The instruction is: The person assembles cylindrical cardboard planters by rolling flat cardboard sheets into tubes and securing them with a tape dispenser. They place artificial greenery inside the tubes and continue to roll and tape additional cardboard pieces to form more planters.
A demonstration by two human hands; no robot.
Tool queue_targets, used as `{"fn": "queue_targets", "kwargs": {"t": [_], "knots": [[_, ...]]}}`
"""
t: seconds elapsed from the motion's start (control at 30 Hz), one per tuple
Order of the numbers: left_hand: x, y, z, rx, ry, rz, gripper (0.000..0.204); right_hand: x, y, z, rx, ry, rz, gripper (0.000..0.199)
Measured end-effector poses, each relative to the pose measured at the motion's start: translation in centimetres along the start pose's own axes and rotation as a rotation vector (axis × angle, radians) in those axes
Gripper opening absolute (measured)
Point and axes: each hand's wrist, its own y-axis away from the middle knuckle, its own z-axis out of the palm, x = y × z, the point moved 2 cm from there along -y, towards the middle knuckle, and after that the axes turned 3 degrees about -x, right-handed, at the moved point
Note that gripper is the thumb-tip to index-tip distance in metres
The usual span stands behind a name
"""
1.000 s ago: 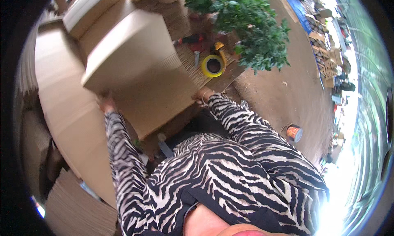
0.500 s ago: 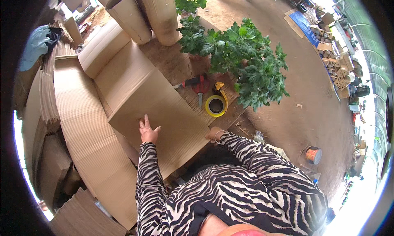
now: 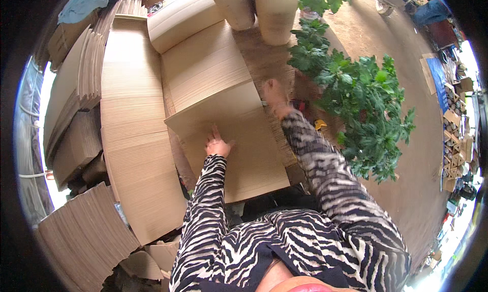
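Note:
My left hand [image 3: 217, 143] lies with spread fingers on a folded brown corrugated cardboard sheet [image 3: 249, 149] in front of me. Reaching past the sheet's far right corner, my right hand [image 3: 276, 96] is blurred by motion, so its fingers cannot be read. Beyond the fold, more of the same cardboard [image 3: 203, 71] stretches away and rises at its far end. Just right of my right forearm, a bit of the yellow tape dispenser [image 3: 319, 124] shows, and a red-handled tool [image 3: 300, 105] is mostly hidden.
A long cardboard strip [image 3: 137, 139] runs along the left, beside stacked cardboard [image 3: 86, 236]. Tall beige cylinders [image 3: 277, 17] stand at the far side. Leafy green plants [image 3: 371, 109] grow to the right, with bare ground [image 3: 422, 165] beyond them.
My right hand has let go of the sheet's near right corner and swung away toward its far right corner. My left hand stays flat on the sheet. The whole view has shifted.

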Motion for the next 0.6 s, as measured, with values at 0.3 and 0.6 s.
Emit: {"fn": "queue_targets", "kwargs": {"t": [0.3, 0.6], "knots": [[-0.3, -0.8, -1.1, 0.061, 0.078, -0.033, 0.109, -5.6, -5.8, 2.8, -0.644, -0.298, 0.514, 0.068], [-1.7, -6.5, -2.9, 0.03, 0.131, -0.051, 0.097, -9.9, -8.8, 3.5, -0.292, -0.285, -0.314, 0.055]]}}
